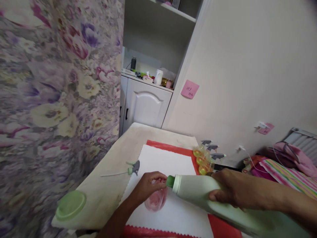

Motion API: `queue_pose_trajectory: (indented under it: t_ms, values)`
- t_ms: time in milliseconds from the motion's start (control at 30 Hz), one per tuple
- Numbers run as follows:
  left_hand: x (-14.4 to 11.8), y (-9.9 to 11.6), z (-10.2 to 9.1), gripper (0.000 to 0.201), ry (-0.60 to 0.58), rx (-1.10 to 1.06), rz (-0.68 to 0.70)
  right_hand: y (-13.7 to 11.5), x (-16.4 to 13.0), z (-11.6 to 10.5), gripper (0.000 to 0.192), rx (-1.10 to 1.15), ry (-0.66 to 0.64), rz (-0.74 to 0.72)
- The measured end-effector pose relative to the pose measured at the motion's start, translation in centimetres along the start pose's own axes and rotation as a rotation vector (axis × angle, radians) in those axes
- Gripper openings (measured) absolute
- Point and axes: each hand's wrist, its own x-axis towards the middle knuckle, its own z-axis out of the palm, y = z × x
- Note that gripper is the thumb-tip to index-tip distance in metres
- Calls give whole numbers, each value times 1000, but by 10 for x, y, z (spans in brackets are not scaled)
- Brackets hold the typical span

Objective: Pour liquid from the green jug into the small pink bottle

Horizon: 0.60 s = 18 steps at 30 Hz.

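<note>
The left forearm point(122, 213), over toward seven o'clock, was bare as far as I could see it, slim and tapering to a narrow wrist; the left grip point(152, 186) was an ungloved hand with slender fingers. Toward four o'clock, the right forearm point(272, 195) was bare too and looked thicker from where I stood. The right grip point(228, 190) was likewise uncovered, its thumb rounded at the tip, the nails too blurred to make out.
</note>
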Motion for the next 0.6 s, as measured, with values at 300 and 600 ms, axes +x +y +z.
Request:
queue_pose_trajectory:
  t_ms: [300,600]
  values:
    - [-1,3,1,20,-3,5,-4,2,1,-1,40,-48,-89,64]
    - [-1,4,1,20,16,3,-13,37,4,25,45,169,-67,5]
